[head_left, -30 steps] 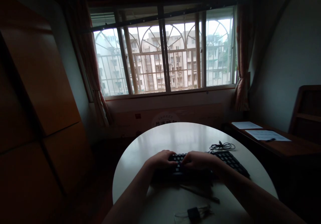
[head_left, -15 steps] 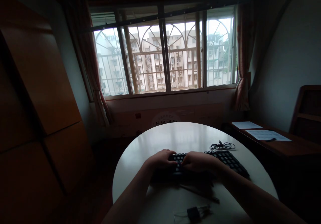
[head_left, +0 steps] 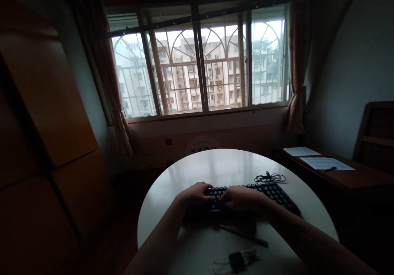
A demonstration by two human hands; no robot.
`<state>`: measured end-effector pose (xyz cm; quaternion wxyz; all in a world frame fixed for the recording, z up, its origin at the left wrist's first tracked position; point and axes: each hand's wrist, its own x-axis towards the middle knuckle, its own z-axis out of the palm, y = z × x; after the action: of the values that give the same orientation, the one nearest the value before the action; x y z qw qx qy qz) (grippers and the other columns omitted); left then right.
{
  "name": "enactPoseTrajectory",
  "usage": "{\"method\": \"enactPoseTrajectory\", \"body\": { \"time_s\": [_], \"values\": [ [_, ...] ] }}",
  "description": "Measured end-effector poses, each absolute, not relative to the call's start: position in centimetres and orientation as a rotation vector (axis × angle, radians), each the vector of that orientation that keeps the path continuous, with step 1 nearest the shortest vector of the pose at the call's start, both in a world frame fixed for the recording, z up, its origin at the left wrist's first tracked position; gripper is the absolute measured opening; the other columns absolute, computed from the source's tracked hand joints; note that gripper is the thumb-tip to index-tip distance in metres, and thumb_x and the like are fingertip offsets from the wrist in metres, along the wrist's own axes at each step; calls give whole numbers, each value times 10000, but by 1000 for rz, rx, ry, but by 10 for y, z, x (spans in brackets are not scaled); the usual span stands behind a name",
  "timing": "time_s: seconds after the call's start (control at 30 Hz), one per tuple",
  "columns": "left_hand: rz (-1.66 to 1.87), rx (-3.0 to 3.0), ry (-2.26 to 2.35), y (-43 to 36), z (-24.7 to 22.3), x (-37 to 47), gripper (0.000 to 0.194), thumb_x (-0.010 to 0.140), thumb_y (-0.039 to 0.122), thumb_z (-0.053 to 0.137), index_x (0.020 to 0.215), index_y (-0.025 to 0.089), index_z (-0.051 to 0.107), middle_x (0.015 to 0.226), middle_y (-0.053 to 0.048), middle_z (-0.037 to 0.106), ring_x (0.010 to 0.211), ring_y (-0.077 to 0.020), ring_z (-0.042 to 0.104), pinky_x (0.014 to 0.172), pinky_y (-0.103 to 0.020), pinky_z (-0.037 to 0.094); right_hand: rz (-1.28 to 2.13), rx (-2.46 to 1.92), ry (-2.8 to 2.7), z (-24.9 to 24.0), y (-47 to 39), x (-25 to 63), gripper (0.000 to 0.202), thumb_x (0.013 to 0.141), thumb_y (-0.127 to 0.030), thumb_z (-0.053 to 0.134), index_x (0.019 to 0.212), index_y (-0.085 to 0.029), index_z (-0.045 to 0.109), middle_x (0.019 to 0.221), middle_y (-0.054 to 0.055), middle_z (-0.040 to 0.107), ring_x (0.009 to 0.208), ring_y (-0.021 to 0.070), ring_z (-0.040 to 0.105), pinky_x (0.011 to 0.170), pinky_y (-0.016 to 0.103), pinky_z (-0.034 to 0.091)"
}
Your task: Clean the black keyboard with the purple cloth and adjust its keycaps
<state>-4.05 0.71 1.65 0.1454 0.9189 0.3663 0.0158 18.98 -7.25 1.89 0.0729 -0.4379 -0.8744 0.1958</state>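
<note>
A black computer keyboard lies on the round white table, its keys facing up. My left hand rests over its left part, fingers stretched toward the back edge and thumb apart, lower on the keys. Close beside it, my right hand is bent down onto the keys with its fingertips drawn together. Whatever lies between those fingertips is hidden by the hand and the dim light. In front of the keyboard lies a thin dark stick-like tool. Nearer to me is a small dark block with thin wire-like loops.
Behind the keyboard sits a bundled black cable. To the right, a brown wooden surface holds papers and a dark pen. A wooden cabinet stands left, and a barred window is ahead.
The whole view has shifted slightly. Both hands stay over the same part of the keyboard, with the right fingertips still down among the keys.
</note>
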Motion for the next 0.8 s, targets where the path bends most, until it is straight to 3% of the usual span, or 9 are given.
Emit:
{"method": "enactPoseTrajectory", "body": {
  "time_s": [0.37, 0.8],
  "values": [
    [-11, 2599, 1129, -4, 28, -36, 598, 791, 596, 598, 1272, 240, 579, 1235, -90, 587, 1119, -299, 545, 921, -364, 453, 673, -1334, -2620, 21, -69, 194, 314, 854, -317, 483, 1014, -227, 738, 811, 1, 712, 619, 130, 579, 566, 216, 393],
    [-10, 2615, 1124, -1, 24, -35, 609, 781, 615, 601, 1267, 249, 587, 1184, -86, 608, 1091, -296, 555, 882, -346, 465, 500, -1338, -2604, 20, -75, 189, 295, 826, -281, 491, 938, -222, 758, 774, 6, 716, 610, 130, 574, 566, 213, 378]
  ]
}}
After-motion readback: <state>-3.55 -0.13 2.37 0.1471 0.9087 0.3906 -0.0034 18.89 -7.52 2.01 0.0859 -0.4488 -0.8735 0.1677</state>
